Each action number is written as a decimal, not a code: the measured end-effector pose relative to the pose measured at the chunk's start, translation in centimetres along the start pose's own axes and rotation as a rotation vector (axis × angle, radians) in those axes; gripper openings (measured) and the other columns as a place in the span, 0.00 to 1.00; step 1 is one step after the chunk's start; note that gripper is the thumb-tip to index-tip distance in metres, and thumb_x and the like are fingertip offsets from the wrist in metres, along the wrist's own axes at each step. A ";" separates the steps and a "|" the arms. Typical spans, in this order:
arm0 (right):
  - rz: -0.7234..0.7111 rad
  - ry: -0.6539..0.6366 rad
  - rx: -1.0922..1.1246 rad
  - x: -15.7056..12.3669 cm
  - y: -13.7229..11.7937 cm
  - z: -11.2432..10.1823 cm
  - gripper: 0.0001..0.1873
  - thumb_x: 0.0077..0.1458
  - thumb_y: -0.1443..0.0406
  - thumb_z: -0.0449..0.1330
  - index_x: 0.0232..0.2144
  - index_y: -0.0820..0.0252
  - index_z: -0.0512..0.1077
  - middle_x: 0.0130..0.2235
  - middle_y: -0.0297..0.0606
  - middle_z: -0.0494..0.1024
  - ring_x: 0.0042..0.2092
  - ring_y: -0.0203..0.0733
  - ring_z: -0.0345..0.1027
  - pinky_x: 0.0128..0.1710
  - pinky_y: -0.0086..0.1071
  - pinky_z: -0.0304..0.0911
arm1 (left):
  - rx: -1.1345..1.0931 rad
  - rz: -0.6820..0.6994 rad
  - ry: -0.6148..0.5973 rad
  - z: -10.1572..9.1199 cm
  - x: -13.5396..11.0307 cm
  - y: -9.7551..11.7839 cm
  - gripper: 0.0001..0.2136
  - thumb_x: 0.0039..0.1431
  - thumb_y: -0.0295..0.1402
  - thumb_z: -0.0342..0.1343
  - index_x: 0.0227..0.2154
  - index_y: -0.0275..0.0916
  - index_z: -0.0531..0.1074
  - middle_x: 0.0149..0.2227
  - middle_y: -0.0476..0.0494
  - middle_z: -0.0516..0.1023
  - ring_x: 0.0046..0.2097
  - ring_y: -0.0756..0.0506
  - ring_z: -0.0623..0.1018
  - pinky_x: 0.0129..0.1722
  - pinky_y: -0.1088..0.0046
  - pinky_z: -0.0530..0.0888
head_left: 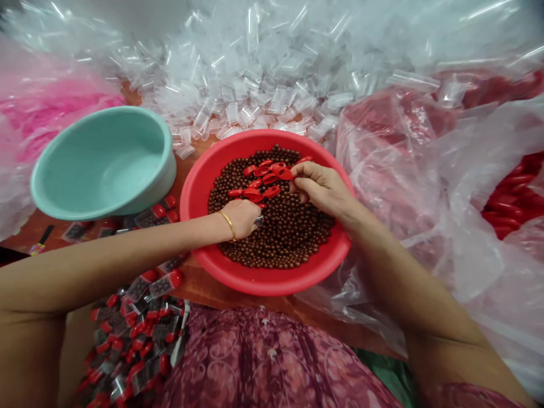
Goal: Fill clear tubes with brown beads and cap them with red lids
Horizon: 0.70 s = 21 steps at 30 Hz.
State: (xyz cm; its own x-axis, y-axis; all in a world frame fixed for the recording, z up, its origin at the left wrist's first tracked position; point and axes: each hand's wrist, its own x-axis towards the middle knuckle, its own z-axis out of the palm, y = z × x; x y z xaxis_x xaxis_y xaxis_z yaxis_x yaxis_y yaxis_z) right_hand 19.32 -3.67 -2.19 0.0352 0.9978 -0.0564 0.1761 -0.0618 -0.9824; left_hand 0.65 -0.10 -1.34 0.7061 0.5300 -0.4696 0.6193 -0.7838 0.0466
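A red basin [266, 287] holds a mass of small round brown balls [280, 238], with several red oval caps [255, 194] lying on top. Inside the basin, my left hand [242, 220] is closed low over the balls. It grips a small clear plastic container [258, 221], mostly hidden by the fingers. My right hand [318, 184] reaches in from the right, thumb and fingers pinching a red cap [285, 174] at the edge of the group of caps.
A turquoise basin [102, 164] stands at the left. Filled, red-capped containers [136, 334] pile up at lower left. Clear empty containers [255, 85] heap along the back. Plastic bags [446, 226] with red caps [510, 195] lie right, and pink material [55, 107] is at far left.
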 end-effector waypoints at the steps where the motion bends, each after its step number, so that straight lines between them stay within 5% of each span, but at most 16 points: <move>1: -0.007 0.006 0.001 0.0 0.0 0.0 0.08 0.47 0.73 0.51 0.28 0.58 0.67 0.22 0.26 0.70 0.18 0.28 0.55 0.19 0.26 0.49 | -0.036 -0.021 0.000 0.0 0.6 0.7 0.10 0.54 0.32 0.52 0.33 0.33 0.76 0.33 0.36 0.79 0.36 0.41 0.79 0.34 0.71 0.72; 6: -0.034 0.055 0.014 0.1 -0.1 -0.1 0.05 0.47 0.70 0.52 0.28 0.57 0.66 0.23 0.27 0.69 0.19 0.29 0.55 0.20 0.27 0.51 | -0.321 -0.125 0.111 0.0 5.1 3.2 0.08 0.49 0.30 0.55 0.30 0.33 0.75 0.30 0.39 0.78 0.34 0.42 0.77 0.31 0.71 0.71; 11: -0.083 0.170 0.047 0.1 -0.3 -0.2 0.04 0.48 0.66 0.51 0.29 0.55 0.64 0.25 0.29 0.69 0.20 0.29 0.55 0.22 0.27 0.53 | -0.832 -0.115 0.253 0.6 7.3 3.2 0.07 0.50 0.33 0.57 0.31 0.35 0.70 0.31 0.46 0.76 0.34 0.48 0.75 0.34 0.74 0.72; 16: -0.113 0.220 0.181 0.0 -0.6 -0.5 0.07 0.46 0.63 0.51 0.31 0.55 0.63 0.23 0.27 0.67 0.19 0.30 0.54 0.20 0.27 0.52 | -1.341 0.034 0.362 0.1 5.0 1.9 0.11 0.46 0.23 0.59 0.35 0.32 0.67 0.32 0.50 0.75 0.34 0.53 0.74 0.40 0.76 0.72; 21: -0.137 0.241 0.226 -0.2 -0.8 -0.4 0.10 0.46 0.58 0.54 0.32 0.55 0.64 0.22 0.25 0.63 0.18 0.29 0.50 0.20 0.28 0.52 | -1.607 0.092 0.310 -1.2 1.0 0.7 0.13 0.47 0.19 0.58 0.38 0.32 0.68 0.37 0.46 0.77 0.38 0.54 0.76 0.48 0.73 0.71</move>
State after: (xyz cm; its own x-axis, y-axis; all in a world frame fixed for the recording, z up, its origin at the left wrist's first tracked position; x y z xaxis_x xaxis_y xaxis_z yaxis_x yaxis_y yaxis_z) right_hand 19.52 -3.85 -1.37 0.2616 0.9604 0.0953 -0.0255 0.1056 -0.9941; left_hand 2.19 0.26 -0.72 0.6738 0.6995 -0.2381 0.1336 0.2015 0.9703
